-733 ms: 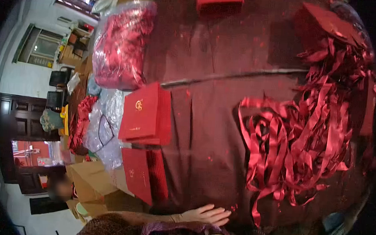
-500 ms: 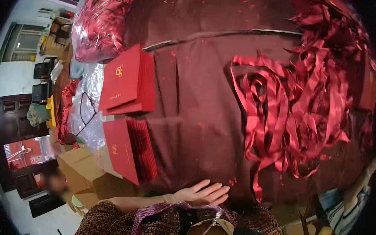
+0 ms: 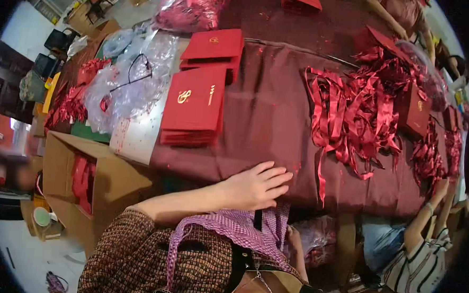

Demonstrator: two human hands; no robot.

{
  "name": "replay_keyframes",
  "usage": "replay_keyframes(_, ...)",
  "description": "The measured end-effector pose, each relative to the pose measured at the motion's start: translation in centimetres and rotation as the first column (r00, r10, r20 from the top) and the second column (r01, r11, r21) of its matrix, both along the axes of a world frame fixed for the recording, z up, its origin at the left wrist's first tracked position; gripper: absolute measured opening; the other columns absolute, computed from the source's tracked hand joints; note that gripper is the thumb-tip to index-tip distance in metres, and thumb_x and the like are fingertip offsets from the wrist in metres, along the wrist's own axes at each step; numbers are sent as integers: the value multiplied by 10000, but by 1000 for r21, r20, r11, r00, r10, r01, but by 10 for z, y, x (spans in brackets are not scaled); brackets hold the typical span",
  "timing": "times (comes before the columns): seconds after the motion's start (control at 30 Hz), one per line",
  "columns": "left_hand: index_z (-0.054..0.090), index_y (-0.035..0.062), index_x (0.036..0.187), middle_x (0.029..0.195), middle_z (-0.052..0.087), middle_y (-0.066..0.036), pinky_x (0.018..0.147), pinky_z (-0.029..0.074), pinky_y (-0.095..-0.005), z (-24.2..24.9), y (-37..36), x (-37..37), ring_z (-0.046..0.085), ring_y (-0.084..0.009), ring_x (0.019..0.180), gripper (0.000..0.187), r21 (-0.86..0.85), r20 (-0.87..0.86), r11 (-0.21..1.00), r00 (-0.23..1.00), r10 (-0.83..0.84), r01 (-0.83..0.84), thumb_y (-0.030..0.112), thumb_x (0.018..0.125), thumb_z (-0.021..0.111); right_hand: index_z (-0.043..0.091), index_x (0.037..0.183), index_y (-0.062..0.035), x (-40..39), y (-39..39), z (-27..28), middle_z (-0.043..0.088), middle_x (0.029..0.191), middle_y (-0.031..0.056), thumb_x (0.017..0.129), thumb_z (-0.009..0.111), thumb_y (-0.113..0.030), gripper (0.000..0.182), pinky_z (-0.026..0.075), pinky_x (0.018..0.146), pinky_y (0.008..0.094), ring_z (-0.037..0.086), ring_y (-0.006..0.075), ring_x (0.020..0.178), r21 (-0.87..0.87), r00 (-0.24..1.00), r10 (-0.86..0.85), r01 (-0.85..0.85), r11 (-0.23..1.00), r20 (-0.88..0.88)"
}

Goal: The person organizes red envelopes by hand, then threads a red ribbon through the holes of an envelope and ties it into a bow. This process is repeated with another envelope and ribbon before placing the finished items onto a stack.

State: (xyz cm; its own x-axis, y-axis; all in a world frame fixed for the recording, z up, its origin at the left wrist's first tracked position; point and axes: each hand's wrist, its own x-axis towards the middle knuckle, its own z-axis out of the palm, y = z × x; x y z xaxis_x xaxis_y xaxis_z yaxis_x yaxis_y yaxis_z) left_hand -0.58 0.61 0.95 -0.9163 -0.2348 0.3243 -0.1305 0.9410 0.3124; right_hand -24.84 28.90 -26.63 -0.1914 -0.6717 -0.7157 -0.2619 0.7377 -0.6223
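Observation:
My left hand (image 3: pixel 256 187) lies palm down at the near edge of the dark red tablecloth (image 3: pixel 267 127), its fingers spread and holding nothing. To its upper left, a stack of red folders or bags with gold print (image 3: pixel 191 104) sits in front of a second red stack (image 3: pixel 213 45). Loose red ribbons (image 3: pixel 339 115) are heaped to the upper right of that hand. Part of my right hand (image 3: pixel 293 240) shows low, below the table edge beside the purple checked cloth; its fingers are too hidden to make out.
An open cardboard box (image 3: pixel 118 180) with red items stands at the lower left. Clear plastic wrap (image 3: pixel 126 88) covers the table's left end. A red box (image 3: pixel 415 111) lies beyond the ribbons. Other people are at the right, one in a striped top (image 3: pixel 416 265).
The view has shifted, bringing people at the right into sight. My left hand remains spread at the table edge, with more of its forearm showing. Part of my right hand has appeared below the table.

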Motion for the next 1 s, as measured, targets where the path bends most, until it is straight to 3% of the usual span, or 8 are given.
replay_keyframes(0.07, 607, 38, 1078, 1271, 517, -177, 1033, 336, -477, -7, 3, 3, 454, -322, 1209, 407, 25, -83, 1000, 996, 18, -16, 302, 776, 671, 660, 925, 24, -17, 23, -52, 627, 745, 202, 906, 541, -361, 404, 446, 622, 419, 591, 235, 672, -270, 812, 365, -517, 812, -456)
replay_keyframes(0.23, 601, 36, 980, 1133, 552, -148, 917, 440, -456, 50, 23, 33, 538, -327, 1070, 331, 40, -406, 992, 905, 129, -124, 150, 698, 733, 644, 972, 18, 10, -62, 190, 648, 818, 200, 873, 614, -418, 448, 479, 706, 357, 627, 189, 771, 267, 802, 578, -530, 805, -151)
replay_keyframes(0.33, 611, 29, 987, 1068, 608, -149, 861, 471, -433, 76, 9, 88, 600, -342, 929, 278, -29, -580, 878, 724, 374, -477, 55, 716, 665, 620, 1128, -3, 27, -104, 290, 665, 1023, 77, 910, 608, -243, 325, 485, 822, 319, 612, 152, 921, -455, 848, 493, -368, 811, 193)
replay_keyframes(0.43, 588, -22, 1109, 1067, 618, -79, 781, 459, -240, 72, -12, 136, 581, -146, 876, 230, 780, -422, 464, 195, 885, -419, 93, 923, 519, 557, 1210, 47, 46, -157, 330, 644, 1073, 128, 912, 590, -223, 404, 458, 911, 335, 608, 197, 995, -735, 853, 462, -148, 662, 245)
replay_keyframes(0.5, 569, -17, 1158, 1116, 600, -85, 877, 424, -280, 43, -54, 169, 551, -156, 985, 314, 917, -308, 301, 16, 951, -262, 203, 960, 467, 447, 1334, 35, 64, -205, 326, 611, 1159, 174, 922, 587, -341, 575, 468, 907, 373, 599, 267, 1054, -763, 859, 399, -16, 646, 320)
replay_keyframes(0.6, 573, -41, 1130, 1132, 609, -157, 906, 401, -349, 18, -83, 186, 545, -243, 1005, 418, 906, -30, 51, 58, 998, -420, 307, 941, 438, 407, 1352, 46, 117, -283, 337, 567, 1237, 176, 921, 574, -402, 644, 450, 935, 371, 525, 262, 1173, -595, 756, 240, 235, 769, 609)
replay_keyframes(0.8, 573, -77, 1092, 1057, 618, -165, 896, 405, -332, 26, -84, 169, 541, -204, 979, 485, 886, -117, 204, 226, 967, -417, 373, 958, 449, 495, 1284, 40, 177, -379, 321, 540, 1276, 139, 829, 651, -533, 748, 343, 998, 376, 488, 210, 1166, -576, 845, 218, 124, 808, 489)
replay_keyframes(1.0, 382, -110, 1331, 1312, 494, -262, 1026, 351, -352, 12, -83, 164, 473, -307, 1241, 609, 840, -148, 297, 334, 931, -454, 377, 971, 444, 607, 1116, 9, 205, -368, 314, 642, 1108, 105, 823, 724, -193, 374, 460, 895, 329, 603, 197, 967, -523, 802, 258, 78, 849, 538)
